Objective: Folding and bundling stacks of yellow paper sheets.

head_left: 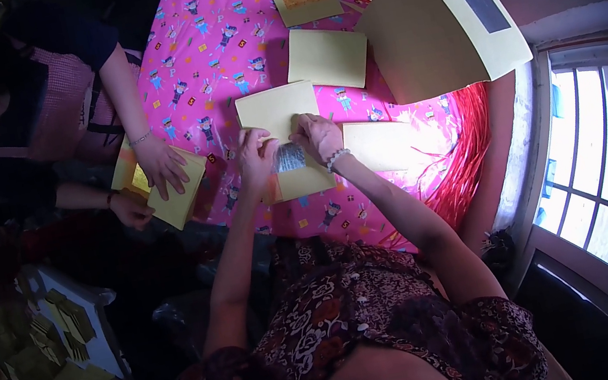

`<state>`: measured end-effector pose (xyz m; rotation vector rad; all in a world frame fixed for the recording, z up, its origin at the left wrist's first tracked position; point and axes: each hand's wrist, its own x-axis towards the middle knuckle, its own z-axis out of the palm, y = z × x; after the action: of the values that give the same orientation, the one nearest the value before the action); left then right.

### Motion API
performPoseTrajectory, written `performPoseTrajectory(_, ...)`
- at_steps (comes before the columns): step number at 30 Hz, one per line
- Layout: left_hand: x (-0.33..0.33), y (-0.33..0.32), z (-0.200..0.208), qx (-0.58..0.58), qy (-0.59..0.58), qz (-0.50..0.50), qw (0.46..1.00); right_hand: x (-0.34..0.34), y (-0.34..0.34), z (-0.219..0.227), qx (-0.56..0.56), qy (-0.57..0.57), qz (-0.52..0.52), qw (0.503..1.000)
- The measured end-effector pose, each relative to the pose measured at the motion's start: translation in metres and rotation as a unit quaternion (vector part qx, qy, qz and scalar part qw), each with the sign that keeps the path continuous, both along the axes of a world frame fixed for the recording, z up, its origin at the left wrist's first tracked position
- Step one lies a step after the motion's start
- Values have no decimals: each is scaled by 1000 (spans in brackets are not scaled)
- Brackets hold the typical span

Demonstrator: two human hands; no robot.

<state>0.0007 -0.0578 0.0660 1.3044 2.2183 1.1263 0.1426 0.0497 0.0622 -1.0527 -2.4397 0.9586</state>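
Observation:
In front of me on the table lies a pale yellow card or flat stack of paper (277, 105), with a dark grey printed patch (289, 158) on its nearer half. My left hand (256, 155) is at the left of this patch, its fingers curled in a pinch. Opposite it, my right hand (321, 136), with a beaded bracelet at the wrist, rests on the card with fingers bent together by the patch's upper right corner. Whatever thin thing the fingertips pinch is too small to make out.
A pink patterned cloth (177, 90) covers the table. Yellow sheets (328, 57) lie farther back. At right stand a large yellow folded board (422, 31) and red strands (473, 136), near a barred window (599, 154). A co-worker's hands (163, 166) touch a yellow stack (187, 198) at left.

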Motion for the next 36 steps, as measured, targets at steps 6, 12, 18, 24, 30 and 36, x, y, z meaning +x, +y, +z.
performPoseTrajectory(6, -21, -11, -12, -40, -97, 31, 994, -2, -2, -2, 7, -65, 13, 998)
performPoseTrajectory(12, -34, -12, -28, -69, -158, 21, 985, -3, 2, -4, 29, -76, 31, 996)
performPoseTrajectory(18, -48, -19, -29, -28, -331, -28, 943, 5, 8, 17, 12, -104, 95, 990)
performPoseTrajectory(24, -42, -18, -30, -20, -290, -6, 957, 6, 10, 7, 162, -107, 178, 965)
performPoseTrajectory(30, -32, -18, -25, -13, -97, 219, 971, 9, 12, -9, 388, -97, 219, 890)
performPoseTrajectory(36, -26, 2, 5, -111, -315, 172, 927, 14, 21, -5, 363, -52, 205, 908)
